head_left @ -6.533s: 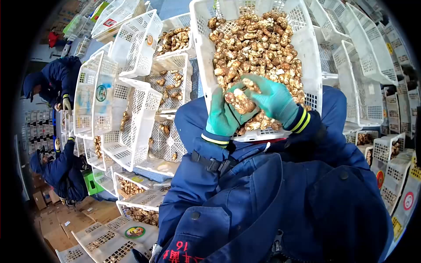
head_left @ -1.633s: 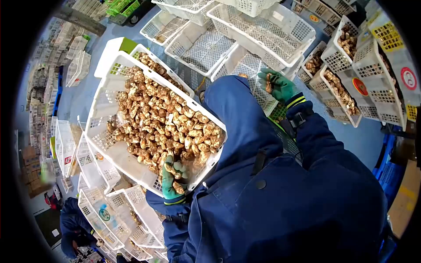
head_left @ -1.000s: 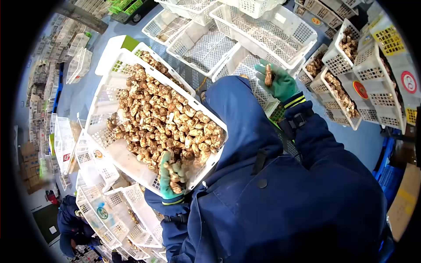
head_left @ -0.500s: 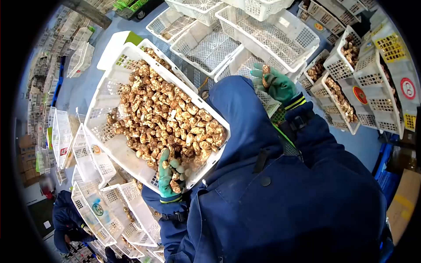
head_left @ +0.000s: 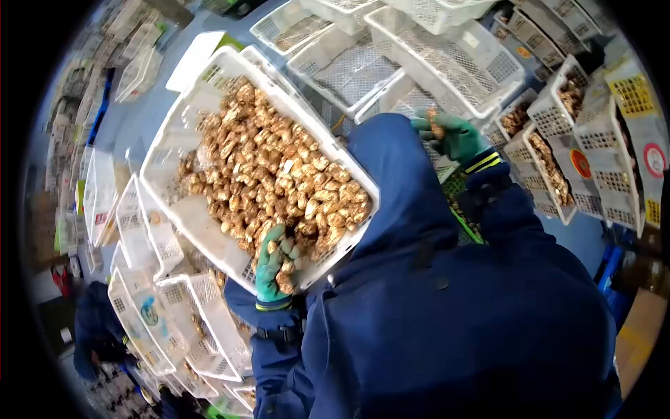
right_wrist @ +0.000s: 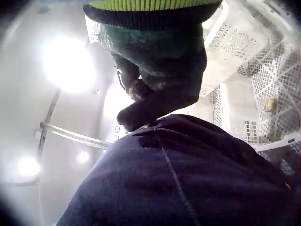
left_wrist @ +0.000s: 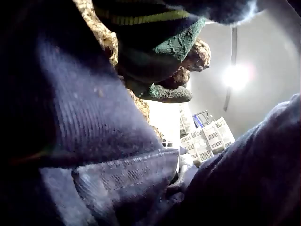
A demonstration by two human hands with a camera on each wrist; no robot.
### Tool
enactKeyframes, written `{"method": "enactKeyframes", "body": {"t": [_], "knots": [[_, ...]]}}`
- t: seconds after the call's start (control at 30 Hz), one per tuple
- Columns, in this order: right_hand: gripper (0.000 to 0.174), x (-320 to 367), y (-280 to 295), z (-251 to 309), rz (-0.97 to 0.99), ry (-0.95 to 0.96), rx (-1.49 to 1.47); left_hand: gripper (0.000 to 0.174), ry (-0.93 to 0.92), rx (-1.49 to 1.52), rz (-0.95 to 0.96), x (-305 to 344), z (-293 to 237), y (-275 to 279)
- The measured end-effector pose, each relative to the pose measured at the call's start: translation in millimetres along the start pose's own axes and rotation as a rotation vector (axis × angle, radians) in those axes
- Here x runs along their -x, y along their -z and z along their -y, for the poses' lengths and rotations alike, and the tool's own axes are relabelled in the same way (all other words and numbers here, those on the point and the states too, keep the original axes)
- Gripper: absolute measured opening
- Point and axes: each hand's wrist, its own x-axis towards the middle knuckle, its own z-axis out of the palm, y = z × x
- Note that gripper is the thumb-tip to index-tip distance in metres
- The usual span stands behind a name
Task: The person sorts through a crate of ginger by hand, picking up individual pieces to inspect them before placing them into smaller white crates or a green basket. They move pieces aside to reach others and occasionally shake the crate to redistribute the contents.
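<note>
The large white crate [head_left: 195, 216] bears the heap of brown mushrooms [head_left: 265, 167]; at its six o'clock, the left hand [head_left: 266, 271] has fingers curled round a few mushrooms [head_left: 285, 281], best cradled loosely so that none gets bruised. Towards the crate's three o'clock, the right hand [head_left: 460, 142] pinches a single mushroom [head_left: 436, 123], its exact fingertip contact unclear; a light, steady grip should suit, clear of the pale crate [head_left: 481, 105] at twelve o'clock.

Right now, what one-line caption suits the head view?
At a heaped white crate, the left hand holds knobbly brown pieces; the right hand holds another outside it.
</note>
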Motion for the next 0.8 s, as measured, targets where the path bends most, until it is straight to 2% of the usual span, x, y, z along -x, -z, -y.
{"method": "enactKeyframes", "body": {"t": [0.03,0.07,0.1,0.13,0.17,0.2,0.27,0.3,0.37,0.4,0.43,0.5,0.53,0.6,0.63,0.67,0.7,0.73,0.77,0.8], "knots": [[0.05,-11,14,-3,0.069,-0.022,-0.023,0.061,-0.003,0.009,0.129,-1,-1,14],[0.043,-13,23,3,-0.127,-0.009,0.084,0.063,-0.004,0.031,0.138,-3,-3,10],[0.044,-36,61,1,-0.2,0.041,-0.239,0.065,-0.007,0.054,0.147,-5,-3,4],[0.045,-61,102,-2,-0.287,0.076,-0.56,0.066,-0.024,-0.021,0.051,-1,-4,0],[0.052,-57,107,22,-0.197,0.14,-0.687,0.066,-0.033,-0.097,-0.042,3,-6,-3],[0.058,-53,111,47,-0.099,0.193,-0.814,0.066,-0.055,-0.072,-0.055,3,-7,-12],[0.063,-50,59,63,-0.294,0.324,-0.545,0.063,-0.083,-0.031,-0.077,-1,-6,-3],[0.059,-59,77,70,-0.081,0.042,-0.648,0.063,-0.123,0.024,-0.023,-4,-3,1],[0.052,-46,-9,45,0.039,0.261,-0.101,0.072,-0.098,0.013,-0.015,-8,-6,-4],[0.046,-32,-70,35,0.106,0.227,0.102,0.068,-0.119,0.035,0.041,-6,-6,-1],[0.041,-20,-126,21,0.171,0.194,0.304,0.065,-0.105,-0.033,-0.065,-4,-7,-5],[0.039,-12,-185,-16,0.569,0.304,0.93,0.059,-0.111,0.006,-0.143,-3,-6,-8],[0.045,-17,-201,-51,0.626,0.553,1.142,0.053,-0.132,0.05,-0.152,-4,-3,-7],[0.057,-18,-245,-99,0.666,0.511,1.392,0.051,-0.106,-0.007,-0.119,-1,-10,-11],[0.062,-13,-267,-112,0.643,0.212,1.417,0.049,-0.097,-0.035,-0.105,2,-14,-14],[0.064,-10,-278,-124,0.576,0.256,1.58,0.056,-0.265,-0.528,-0.018,3,-16,-12],[0.065,-10,-282,-137,0.502,0.304,1.741,0.064,-0.482,-0.996,-0.018,3,-18,-9],[0.066,-15,-285,-150,0.476,0.36,1.798,0.072,-0.642,-1.215,0.041,0,-20,-3],[0.065,-17,-281,-153,0.481,0.378,1.73,0.069,-0.601,-1.141,0.025,1,-17,-1],[0.064,-23,-274,-151,0.518,0.246,1.691,0.066,-0.354,-0.704,-0.029,2,-12,-1]]}}
